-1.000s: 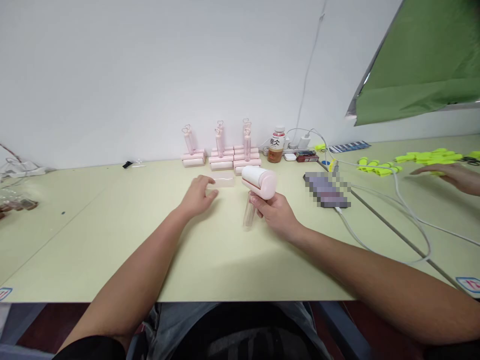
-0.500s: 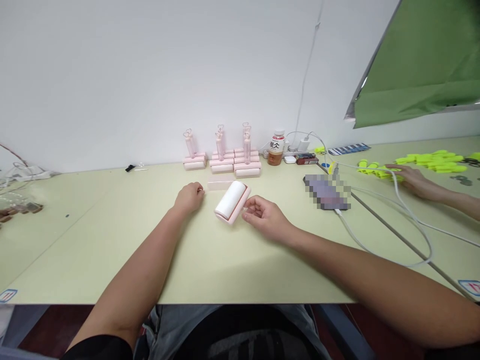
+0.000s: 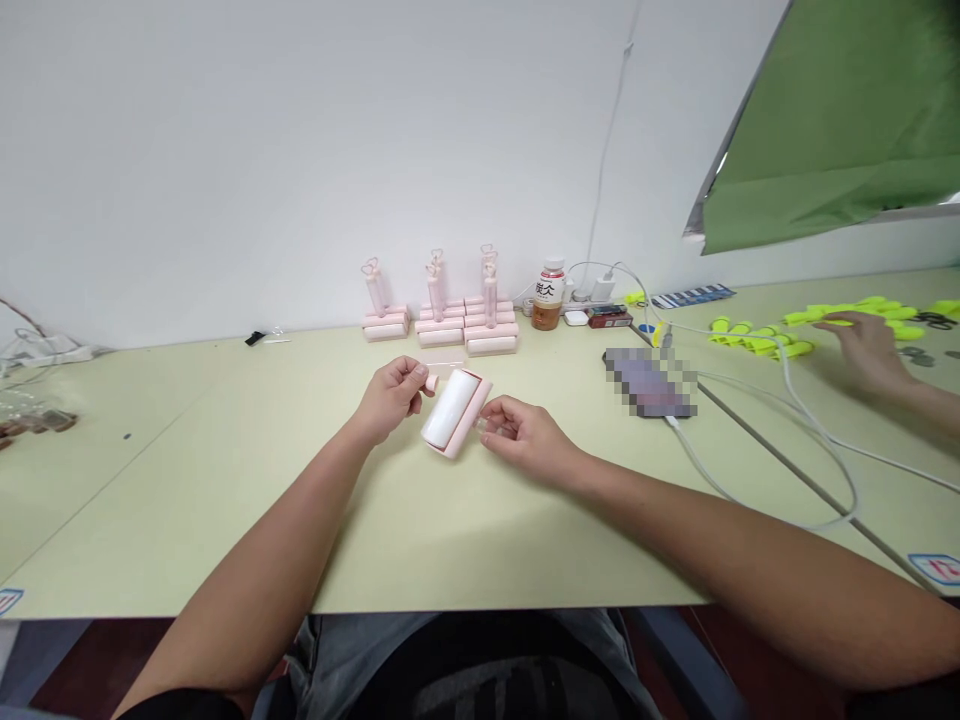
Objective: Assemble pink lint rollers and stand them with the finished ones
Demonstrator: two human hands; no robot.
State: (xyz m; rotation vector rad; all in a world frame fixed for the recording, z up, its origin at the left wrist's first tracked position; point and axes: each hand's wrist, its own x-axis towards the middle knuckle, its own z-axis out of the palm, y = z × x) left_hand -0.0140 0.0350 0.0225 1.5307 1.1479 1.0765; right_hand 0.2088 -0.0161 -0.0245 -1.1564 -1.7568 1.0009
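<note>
A pink lint roller (image 3: 453, 411) with a white roll lies tilted just above the pale green table (image 3: 225, 470), held between both hands. My left hand (image 3: 391, 396) pinches a small pink end piece (image 3: 431, 383) at the roller's far left end. My right hand (image 3: 525, 438) grips the roller's clear handle at its right side. A thin clear strip (image 3: 442, 355) lies on the table just behind the roller.
Stacked pink rollers with upright handles (image 3: 442, 310) stand by the wall, beside a brown drink bottle (image 3: 549, 293) and a power strip. A phone (image 3: 649, 381) with a white cable lies right. Another person's hand (image 3: 870, 343) reaches among yellow pieces (image 3: 847, 320) at far right.
My right hand brought the roller down from upright to lying tilted on its side. My left hand left the clear strip and came to the roller's end. The other person's hand shifted among the yellow pieces.
</note>
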